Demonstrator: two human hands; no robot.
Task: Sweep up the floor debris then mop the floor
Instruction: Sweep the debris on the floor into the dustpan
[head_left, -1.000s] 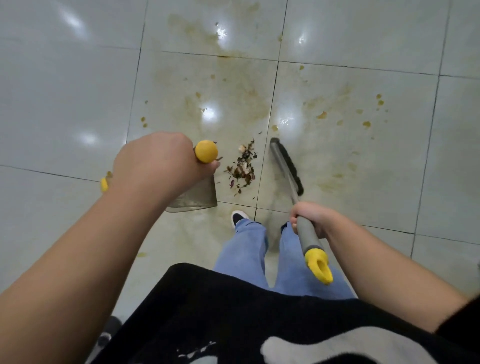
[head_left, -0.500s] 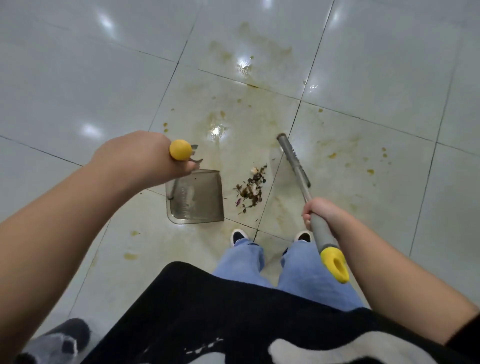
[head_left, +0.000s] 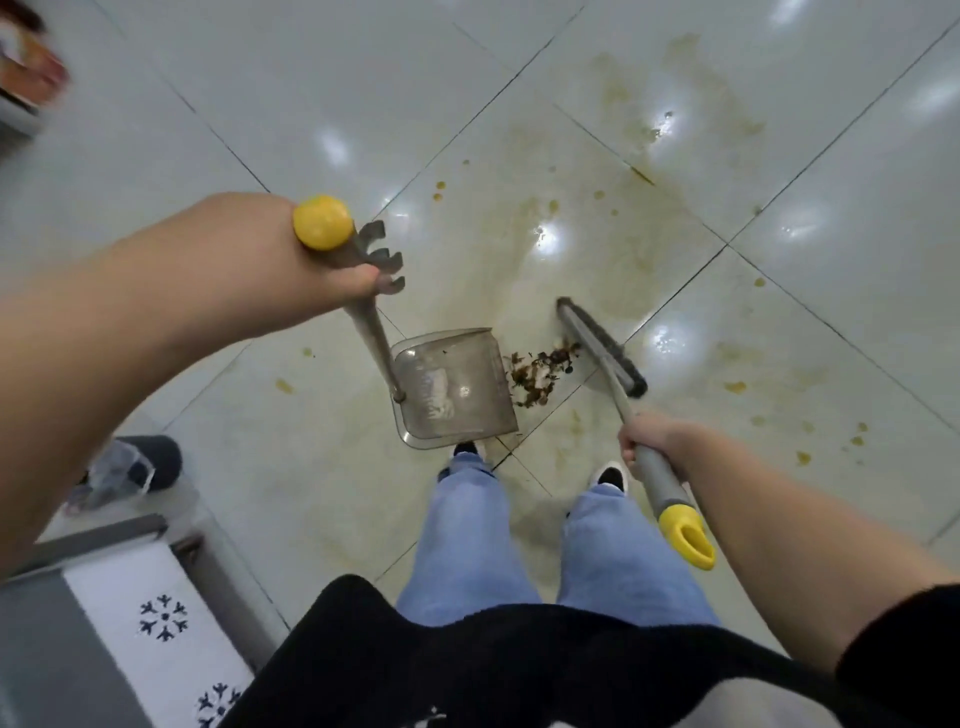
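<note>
The left hand (head_left: 291, 260) has its fingers wrapped around the yellow-capped grey handle of the translucent grey plastic dustpan (head_left: 452, 389), which rests on the floor below them; the right hand (head_left: 647, 439) is clamped on the grey broom shaft (head_left: 657, 480); the small heap of dry brown leaf debris (head_left: 540, 371) lies between pan lip and black bristle head (head_left: 602, 345), probably light and scatter-prone, so short, gentle strokes suit the glossy, likely slippery pale tile floor (head_left: 260, 93).
</note>
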